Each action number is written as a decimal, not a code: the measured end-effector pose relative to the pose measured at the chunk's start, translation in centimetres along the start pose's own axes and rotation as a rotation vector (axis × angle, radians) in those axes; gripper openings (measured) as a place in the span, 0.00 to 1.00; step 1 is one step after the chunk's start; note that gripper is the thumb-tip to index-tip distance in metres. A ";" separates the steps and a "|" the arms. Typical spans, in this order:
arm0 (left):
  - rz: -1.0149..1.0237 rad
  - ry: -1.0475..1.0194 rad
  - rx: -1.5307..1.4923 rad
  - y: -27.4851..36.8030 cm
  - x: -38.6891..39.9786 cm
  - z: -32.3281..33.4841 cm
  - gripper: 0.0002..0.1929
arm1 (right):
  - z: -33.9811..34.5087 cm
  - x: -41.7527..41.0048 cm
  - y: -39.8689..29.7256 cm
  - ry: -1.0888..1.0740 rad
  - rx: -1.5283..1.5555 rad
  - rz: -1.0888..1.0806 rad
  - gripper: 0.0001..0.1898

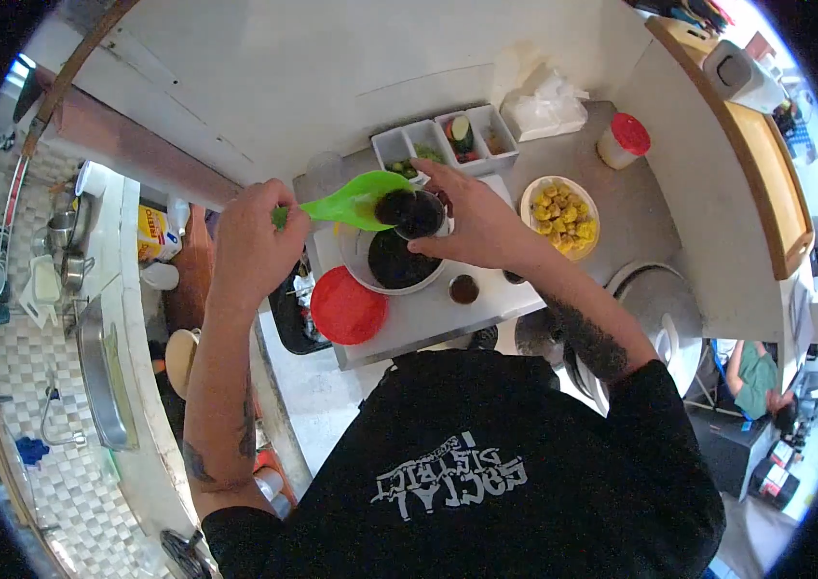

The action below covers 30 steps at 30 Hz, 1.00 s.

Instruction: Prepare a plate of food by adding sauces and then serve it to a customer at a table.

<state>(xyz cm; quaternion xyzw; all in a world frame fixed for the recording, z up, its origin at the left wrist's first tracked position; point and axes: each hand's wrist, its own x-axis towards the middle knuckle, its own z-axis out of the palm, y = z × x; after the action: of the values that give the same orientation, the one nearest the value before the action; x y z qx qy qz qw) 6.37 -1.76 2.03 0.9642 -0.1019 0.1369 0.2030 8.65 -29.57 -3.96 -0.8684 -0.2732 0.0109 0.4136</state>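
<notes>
In my left hand is the handle of a bright green plastic ladle. The ladle's bowl, dark with sauce, tips against the mouth of a small clear cup that my right hand grips by its sides. Dark liquid shows in the cup. Directly beneath both hands stands a round plastic tub with a dark, nearly black sauce inside. A red round lid lies beside the tub on the left. Right of the tub sits another small cup of brown sauce; a further cup is partly hidden by my right forearm.
White bins with limes and cut vegetables line the wall. At right are a bowl of yellow food pieces, a red-lidded jar, a white plastic bag and a large metal pot. A person is at far right.
</notes>
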 end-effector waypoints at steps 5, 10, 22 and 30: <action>0.142 0.083 0.150 2.1 -0.3 -0.4 0.06 | -0.3 -0.3 0.0 0.022 0.016 0.019 0.51; 0.149 0.150 0.056 2.9 -0.6 -0.4 0.06 | -0.9 -0.8 0.0 0.021 0.033 -0.005 0.50; 0.100 -0.101 0.260 0.0 -1.2 3.6 0.08 | -3.0 -2.4 6.0 0.071 -0.083 0.060 0.36; 0.306 -0.328 0.669 3.8 0.6 12.6 0.08 | -0.5 -2.1 16.6 0.094 -0.191 0.124 0.34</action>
<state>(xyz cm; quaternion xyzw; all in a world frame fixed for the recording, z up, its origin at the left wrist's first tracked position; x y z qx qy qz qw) 8.75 -10.51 -7.50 0.9598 -0.2250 0.0355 -0.1638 14.71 -39.40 -16.14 -0.9186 -0.1991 -0.0304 0.3399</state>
